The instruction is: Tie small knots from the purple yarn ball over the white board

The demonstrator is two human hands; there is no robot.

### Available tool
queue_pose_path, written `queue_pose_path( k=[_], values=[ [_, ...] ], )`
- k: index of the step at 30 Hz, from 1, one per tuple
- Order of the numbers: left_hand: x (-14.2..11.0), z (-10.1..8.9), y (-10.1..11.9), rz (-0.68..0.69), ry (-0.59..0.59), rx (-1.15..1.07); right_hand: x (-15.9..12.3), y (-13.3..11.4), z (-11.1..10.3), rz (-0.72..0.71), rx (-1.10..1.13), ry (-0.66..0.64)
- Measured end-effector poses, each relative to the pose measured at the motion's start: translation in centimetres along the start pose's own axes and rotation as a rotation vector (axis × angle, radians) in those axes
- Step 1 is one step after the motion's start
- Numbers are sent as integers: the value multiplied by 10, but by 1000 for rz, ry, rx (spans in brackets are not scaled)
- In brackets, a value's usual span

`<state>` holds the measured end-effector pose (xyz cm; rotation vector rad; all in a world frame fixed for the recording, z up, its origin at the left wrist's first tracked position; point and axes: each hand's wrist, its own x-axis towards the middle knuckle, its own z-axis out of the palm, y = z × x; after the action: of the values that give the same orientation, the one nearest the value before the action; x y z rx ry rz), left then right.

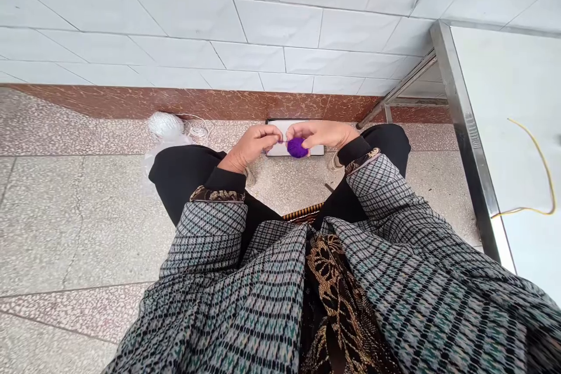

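A small, round purple ball of yarn is in my right hand, whose thumb and fingers close around it from the right and above. My left hand is closed in a pinch just left of the ball, with a bit of purple yarn showing at its fingertips. How the yarn runs between the two hands is too fine to make out. Beneath both hands, a white tray with a dark rim lies on the floor, partly covered by them.
A ball of white yarn lies by a plastic bag beyond my left knee. The tiled wall rises in front. At the right stands a metal-edged table with a yellow cord on it.
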<state>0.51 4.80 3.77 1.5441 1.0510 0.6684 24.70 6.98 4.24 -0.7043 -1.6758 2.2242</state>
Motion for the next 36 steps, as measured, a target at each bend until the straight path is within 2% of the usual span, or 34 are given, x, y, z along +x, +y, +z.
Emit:
queue_pose_path(
  k=[2, 4, 7, 11, 14, 19, 21, 22, 24, 26, 27, 29, 31, 32, 34, 36],
  values=[
    [-2, 1, -1, -20, 22, -85, -1, 4, -2, -148, 126, -32],
    [-4, 4, -1, -34, 74, -197, -2, 7, -4, -215, 204, -30],
    [-7, 6, -2, -43, 124, -331, -1, 9, -4, -235, 266, -10],
    [-6, 3, -9, -48, 100, -322, 0, 4, 0, -217, 289, 48],
    [-2, 4, -18, -57, 17, -253, 3, -1, 2, -197, 315, 212],
    [5, 13, -28, -79, -196, -116, 14, -5, -1, -171, 349, 634],
    [4, 15, -25, -76, -279, -64, 19, -1, -1, -103, 248, 751],
    [3, 14, -24, -65, -298, -46, 21, 2, -1, -31, 152, 766],
    [1, 11, -20, -33, -263, -28, 22, 7, 2, 167, -68, 679],
    [1, 5, -19, -24, -124, 4, 21, 9, 7, 316, -190, 462],
    [2, 1, -19, -31, -30, 40, 19, 8, 9, 333, -184, 355],
    [5, -4, -21, -59, 132, 146, 16, 4, 11, 243, -59, 259],
    [7, -5, -24, -76, 177, 242, 13, -1, 9, 65, 133, 333],
    [8, -4, -25, -76, 141, 268, 13, -3, 8, -23, 225, 402],
    [8, 2, -26, -68, -18, 290, 14, -5, 4, -153, 361, 522],
    [7, 10, -25, -48, -195, 288, 18, -3, 3, -209, 424, 605]
  ],
)
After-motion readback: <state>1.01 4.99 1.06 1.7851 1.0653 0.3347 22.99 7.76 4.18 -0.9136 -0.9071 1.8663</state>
